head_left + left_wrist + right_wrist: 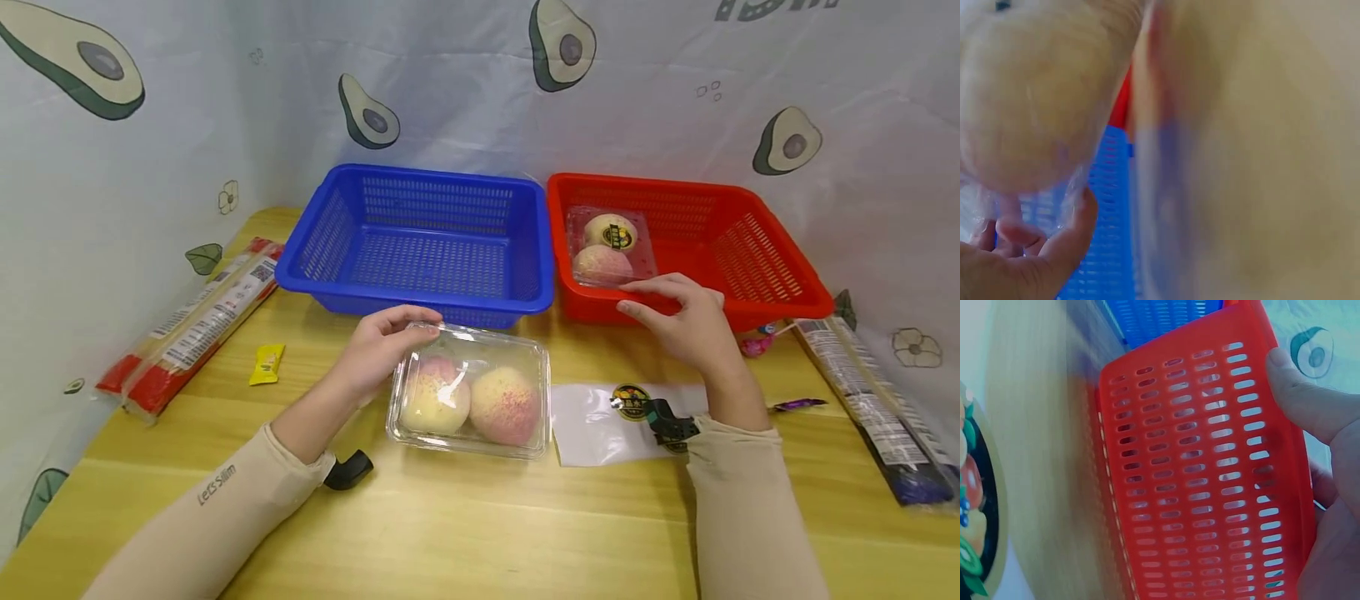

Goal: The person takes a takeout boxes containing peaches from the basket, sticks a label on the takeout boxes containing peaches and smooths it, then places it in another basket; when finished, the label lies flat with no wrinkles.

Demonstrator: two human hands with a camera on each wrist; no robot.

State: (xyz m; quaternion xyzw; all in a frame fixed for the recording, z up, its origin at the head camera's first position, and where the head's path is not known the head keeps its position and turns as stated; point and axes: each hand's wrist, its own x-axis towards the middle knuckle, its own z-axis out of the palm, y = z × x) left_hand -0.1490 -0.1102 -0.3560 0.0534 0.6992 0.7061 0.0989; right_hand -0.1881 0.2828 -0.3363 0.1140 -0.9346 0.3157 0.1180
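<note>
My left hand (381,346) grips the upper left corner of a clear plastic box (468,446) with two peaches (504,405) in it, tilted in front of the blue basket. In the left wrist view, thumb and curled fingers hold the clear plastic, a pale peach (1035,106) close above them. My right hand (686,321) pinches the front rim of the red basket (750,304), thumb outside and fingers over the edge. Just behind those fingertips, a second clear box of peaches (606,265), with a black label, lies in the left side of the red basket.
The blue basket (420,302) stands left of the red one. A white plastic bag (592,425) with a round fruit logo lies under my right wrist. Long packets (191,329) lie at left and another packet (877,408) at right. A yellow wrapped sweet (267,364) is on the table.
</note>
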